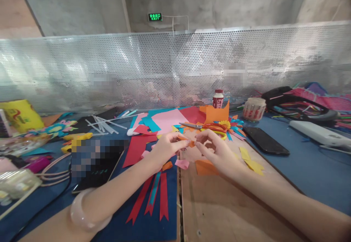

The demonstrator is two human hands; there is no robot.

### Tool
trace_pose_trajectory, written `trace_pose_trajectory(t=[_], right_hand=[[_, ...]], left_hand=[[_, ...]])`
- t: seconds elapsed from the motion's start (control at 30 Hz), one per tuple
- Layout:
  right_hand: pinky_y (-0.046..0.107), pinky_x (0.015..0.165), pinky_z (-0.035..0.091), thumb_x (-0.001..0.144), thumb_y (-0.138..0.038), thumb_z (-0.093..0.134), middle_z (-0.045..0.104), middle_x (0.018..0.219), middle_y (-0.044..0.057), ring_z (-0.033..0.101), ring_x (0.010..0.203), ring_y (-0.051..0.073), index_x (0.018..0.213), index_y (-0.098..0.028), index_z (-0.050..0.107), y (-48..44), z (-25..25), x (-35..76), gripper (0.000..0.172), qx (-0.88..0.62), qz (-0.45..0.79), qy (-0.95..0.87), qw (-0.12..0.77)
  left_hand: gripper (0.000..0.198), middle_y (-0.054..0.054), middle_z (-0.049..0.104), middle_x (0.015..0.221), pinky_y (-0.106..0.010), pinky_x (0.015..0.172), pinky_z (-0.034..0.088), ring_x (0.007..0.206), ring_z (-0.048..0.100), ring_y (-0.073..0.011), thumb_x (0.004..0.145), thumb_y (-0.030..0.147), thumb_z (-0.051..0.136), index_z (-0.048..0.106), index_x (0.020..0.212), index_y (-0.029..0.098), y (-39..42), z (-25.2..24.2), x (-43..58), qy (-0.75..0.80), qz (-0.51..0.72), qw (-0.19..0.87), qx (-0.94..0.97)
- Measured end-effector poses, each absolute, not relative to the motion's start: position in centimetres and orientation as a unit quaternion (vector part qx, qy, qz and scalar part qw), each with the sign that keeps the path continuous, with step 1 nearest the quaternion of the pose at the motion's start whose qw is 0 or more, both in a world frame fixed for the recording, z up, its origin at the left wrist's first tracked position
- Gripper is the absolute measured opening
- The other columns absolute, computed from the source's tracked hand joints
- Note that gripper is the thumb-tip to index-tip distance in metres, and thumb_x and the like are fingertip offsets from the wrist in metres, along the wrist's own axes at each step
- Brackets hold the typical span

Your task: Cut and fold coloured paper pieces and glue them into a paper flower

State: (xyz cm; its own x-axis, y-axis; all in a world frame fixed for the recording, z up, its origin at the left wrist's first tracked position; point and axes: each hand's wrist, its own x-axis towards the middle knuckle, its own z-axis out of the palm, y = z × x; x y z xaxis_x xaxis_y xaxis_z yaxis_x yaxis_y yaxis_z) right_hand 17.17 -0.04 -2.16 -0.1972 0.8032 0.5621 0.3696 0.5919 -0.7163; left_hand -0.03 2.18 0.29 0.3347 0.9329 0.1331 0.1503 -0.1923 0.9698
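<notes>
My tabletop point(323, 176) is blue beside a brown board point(227, 209); on the blue lie notched red paper strips point(163, 198) and a black smartphone point(265, 140), while yellow paper scraps point(255, 167) lie on the board before me.

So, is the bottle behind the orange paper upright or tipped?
Upright: the bottle stands with its dark red cap on top, though the orange paper hides its base.
</notes>
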Motion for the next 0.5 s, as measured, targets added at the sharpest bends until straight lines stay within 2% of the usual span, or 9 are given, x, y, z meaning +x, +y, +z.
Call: trace_pose_trajectory(t=[0.1,0.27,0.37,0.5], right_hand=[[0.025,0.056,0.048,0.080,-0.022,0.054,0.054,0.090,0.005,0.053,0.071,0.013,0.098,-0.021,0.054,0.3,-2.3,17.5,0.018,-0.368,0.108,-0.779,0.497],[0.023,0.056,0.050,0.081,-0.020,0.054,0.053,0.102,0.006,0.054,0.085,0.015,0.103,-0.024,0.056,0.8,-2.9,17.8,0.023,-0.314,0.028,-0.826,0.468],[0.026,0.065,0.051,0.082,-0.020,0.053,0.056,0.101,0.006,0.055,0.088,0.016,0.102,-0.023,0.056,1.0,-3.3,17.8,0.021,-0.297,-0.030,-0.832,0.469],[0.029,0.074,0.050,0.083,-0.020,0.052,0.059,0.097,0.006,0.055,0.090,0.016,0.103,-0.022,0.056,0.9,-3.3,17.8,0.020,-0.283,-0.089,-0.833,0.466]], left_hand=[[0.011,0.002,0.053,0.059,-0.022,0.049,0.034,0.049,0.044,-0.0074,0.065,0.025,0.061,0.060,0.067,0.014,2.2,0.1,-0.1,0.414,0.402,0.505,0.642],[0.015,0.001,0.055,0.060,-0.023,0.053,0.035,0.053,0.046,-0.0089,0.067,0.030,0.062,0.059,0.067,0.015,2.3,-0.5,-0.1,0.401,0.411,0.525,0.629],[0.017,0.001,0.053,0.060,-0.022,0.053,0.034,0.054,0.046,-0.0091,0.068,0.031,0.062,0.058,0.066,0.015,2.2,-0.6,-0.1,0.390,0.402,0.547,0.622],[0.015,0.003,0.048,0.056,-0.020,0.046,0.028,0.049,0.038,-0.0069,0.068,0.028,0.060,0.056,0.064,0.015,1.8,-0.4,0.2,0.388,0.394,0.577,0.601]])
